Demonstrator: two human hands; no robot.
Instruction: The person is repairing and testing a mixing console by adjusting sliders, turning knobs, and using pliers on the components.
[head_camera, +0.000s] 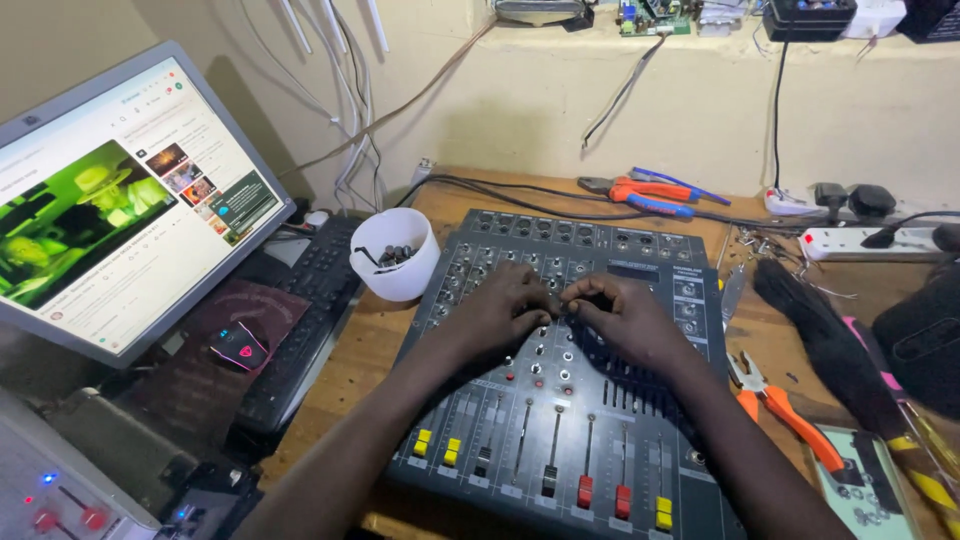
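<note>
Audio mixer (600, 400) on wooden bench: left hand (500, 315) and right hand (625, 320) meet at its centre, fingertips pinched together on a small knob (557, 306); white cup (395, 255) left of mixer.

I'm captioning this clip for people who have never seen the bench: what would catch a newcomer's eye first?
First, the dark audio mixer in the middle of the wooden table, with the left hand and right hand meeting over its knobs, fingers pinched together. Next, the glowing monitor at the left, tilted toward the person. Between them stands a white cup with small dark parts inside.
</note>
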